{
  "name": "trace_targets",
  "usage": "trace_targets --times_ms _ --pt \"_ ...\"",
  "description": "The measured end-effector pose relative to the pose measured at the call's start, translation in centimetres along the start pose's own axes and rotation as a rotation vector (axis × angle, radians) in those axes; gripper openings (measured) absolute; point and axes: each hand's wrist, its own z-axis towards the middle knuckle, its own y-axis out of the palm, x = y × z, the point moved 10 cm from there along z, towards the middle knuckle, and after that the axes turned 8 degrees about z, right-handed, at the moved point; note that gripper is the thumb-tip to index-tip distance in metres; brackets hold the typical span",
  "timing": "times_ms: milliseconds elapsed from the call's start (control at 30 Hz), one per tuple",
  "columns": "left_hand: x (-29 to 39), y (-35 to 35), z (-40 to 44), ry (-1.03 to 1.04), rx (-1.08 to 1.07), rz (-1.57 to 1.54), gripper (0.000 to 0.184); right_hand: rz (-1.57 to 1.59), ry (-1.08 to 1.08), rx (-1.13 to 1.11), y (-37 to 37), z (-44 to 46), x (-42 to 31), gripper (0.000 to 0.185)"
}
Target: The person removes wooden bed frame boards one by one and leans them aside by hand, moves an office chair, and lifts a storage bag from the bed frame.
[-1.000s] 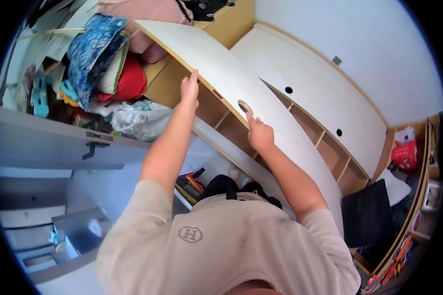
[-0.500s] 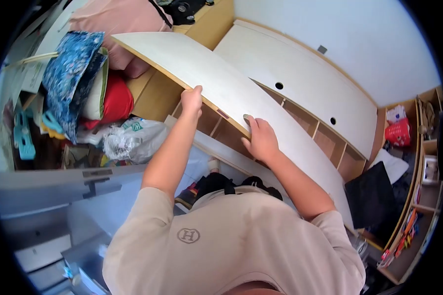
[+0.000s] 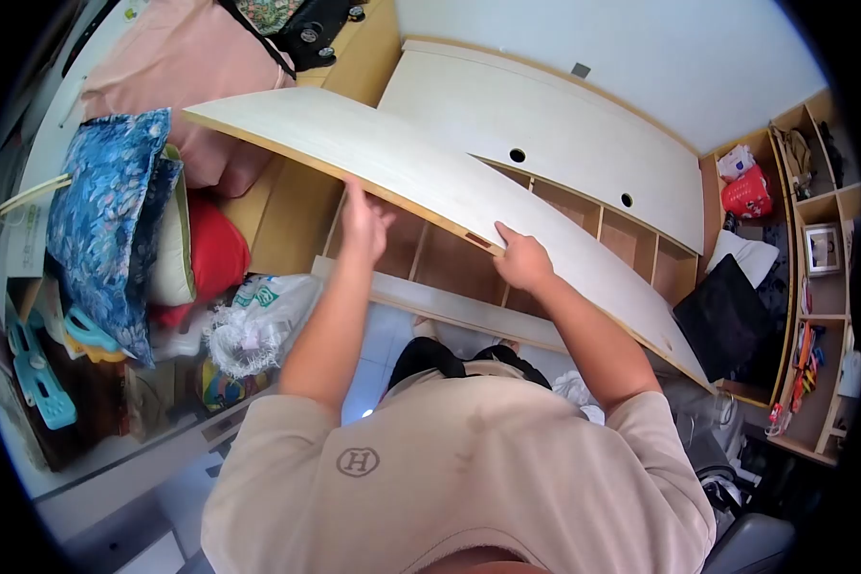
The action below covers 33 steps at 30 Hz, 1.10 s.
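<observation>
A long white wooden board (image 3: 411, 153) with a bare wood edge lies tilted over a bed frame with open storage compartments (image 3: 426, 253). My left hand (image 3: 364, 228) is at the board's front edge, with its fingers partly curled beneath it. Farther right, my right hand (image 3: 524, 260) grips the same edge, its index finger lying on the white top. A small dark slot (image 3: 479, 240) shows in the edge beside that hand. The fingers under the board are partly hidden.
A second white panel (image 3: 545, 124) with two round holes lies along the wall. To the left are a blue floral pillow (image 3: 105, 220), a red cushion (image 3: 215, 249) and a plastic bag (image 3: 282, 301). A shelf unit (image 3: 823, 316) and black flat item (image 3: 727, 316) are at right.
The view has shifted, and the board sits at a different tilt, with more of the compartments below showing. My left hand has gone from gripping over the edge to lying under it.
</observation>
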Motion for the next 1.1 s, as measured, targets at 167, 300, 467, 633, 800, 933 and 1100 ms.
trace_targets --times_ms 167,300,467,633,800,933,1100 --pt "7.5 -4.1 6.0 0.205 0.196 -0.066 0.057 -0.018 -0.046 0.02 0.3 -0.6 0.2 0.059" --pt "9.1 -3.8 2.5 0.169 0.391 -0.027 0.037 -0.013 -0.103 0.065 -0.6 -1.8 0.5 0.057" --pt "11.8 0.2 -0.7 0.302 0.366 0.056 0.035 0.018 -0.113 0.103 -4.9 -5.2 2.2 0.057" --pt "16.3 10.4 -5.2 0.426 0.187 0.033 0.04 0.12 -0.241 0.217 -13.3 -8.5 4.0 0.05" --pt "18.3 20.4 -11.2 0.714 -0.069 0.155 0.068 0.318 -0.223 0.198 -22.0 -13.1 8.6 0.035" --pt "12.1 24.2 -3.9 0.685 -0.177 0.244 0.096 0.458 -0.15 0.229 -27.9 -17.9 13.6 0.022" --pt "9.8 36.9 -3.1 0.84 -0.194 0.289 0.092 0.557 -0.179 0.33 -33.3 -24.6 18.2 0.016"
